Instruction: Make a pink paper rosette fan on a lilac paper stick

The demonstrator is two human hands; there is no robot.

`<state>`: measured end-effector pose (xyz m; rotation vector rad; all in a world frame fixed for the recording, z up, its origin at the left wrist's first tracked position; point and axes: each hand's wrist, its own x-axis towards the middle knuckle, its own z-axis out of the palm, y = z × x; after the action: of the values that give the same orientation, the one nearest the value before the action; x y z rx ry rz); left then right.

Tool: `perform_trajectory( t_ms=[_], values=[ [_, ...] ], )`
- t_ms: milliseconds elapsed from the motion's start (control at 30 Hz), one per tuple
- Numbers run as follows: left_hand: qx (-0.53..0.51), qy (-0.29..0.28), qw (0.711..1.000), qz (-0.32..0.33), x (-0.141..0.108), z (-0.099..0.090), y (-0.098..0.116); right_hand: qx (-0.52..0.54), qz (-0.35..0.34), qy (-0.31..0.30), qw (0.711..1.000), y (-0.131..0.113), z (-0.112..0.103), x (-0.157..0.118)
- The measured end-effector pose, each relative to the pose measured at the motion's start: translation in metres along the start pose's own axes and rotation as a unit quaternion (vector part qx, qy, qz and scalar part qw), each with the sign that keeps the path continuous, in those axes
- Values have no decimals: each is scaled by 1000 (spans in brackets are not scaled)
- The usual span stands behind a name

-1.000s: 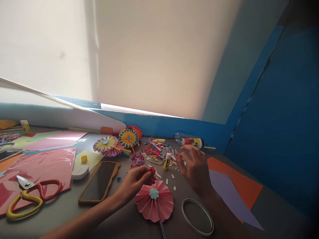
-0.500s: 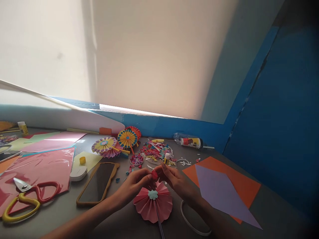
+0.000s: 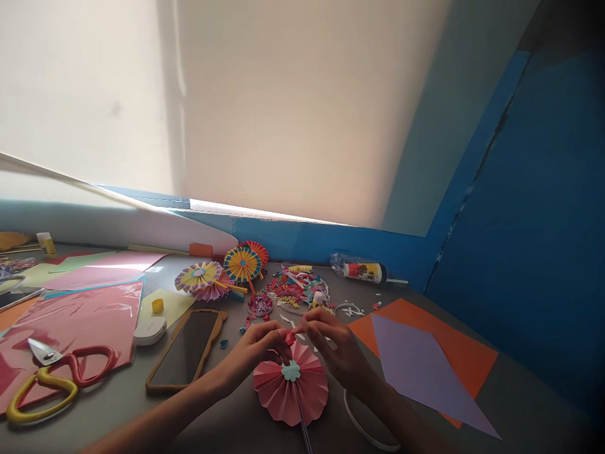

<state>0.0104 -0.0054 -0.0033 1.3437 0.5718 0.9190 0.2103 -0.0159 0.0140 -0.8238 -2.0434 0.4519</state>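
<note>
Two hands sit close together over the grey table [image 3: 524, 403], above a pink pleated paper rosette [image 3: 274, 391] on a stick [image 3: 302, 422]. The left hand [image 3: 253, 353] pinches a small red paper piece [image 3: 287, 338]; the right hand [image 3: 338, 343] hides its grip. A slip could drop it among the paper scraps [image 3: 295, 287]; open room lies rightward, over the orange sheet [image 3: 363, 331].

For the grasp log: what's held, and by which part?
Fingertips of the left hand and right hand pinch a small red paper piece above a pink paper rosette; which part is hidden.
</note>
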Motion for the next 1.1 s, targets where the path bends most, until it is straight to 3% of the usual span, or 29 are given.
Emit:
perform_trajectory(
  t_ms=[100,200,300,367,433,500,567,667,767,1100],
  values=[
    [-23,1,1000,-13,0,0,0,-121,-98,0,988,4,-3,-3],
    [-31,-5,999,-33,1,0,0,-236,-187,22,953,5,-5,-5],
    [-27,-14,999,-40,0,-1,1,-276,-250,30,928,5,-5,-6],
    [-19,-18,999,-29,0,-1,1,-261,-256,27,930,4,-4,-6],
    [2,-12,1000,-11,0,-2,1,-192,-207,40,958,2,-2,-4],
    [37,6,999,14,0,-2,1,-73,-92,82,990,-1,2,-2],
    [79,28,996,45,1,-2,-1,49,28,110,992,-5,6,1],
    [130,66,985,88,2,-1,-3,181,118,63,974,-8,13,3],
    [160,102,975,116,2,-1,-2,262,141,9,955,-9,22,2],
    [178,136,967,120,1,0,3,227,98,39,968,-7,33,-5]
  ],
)
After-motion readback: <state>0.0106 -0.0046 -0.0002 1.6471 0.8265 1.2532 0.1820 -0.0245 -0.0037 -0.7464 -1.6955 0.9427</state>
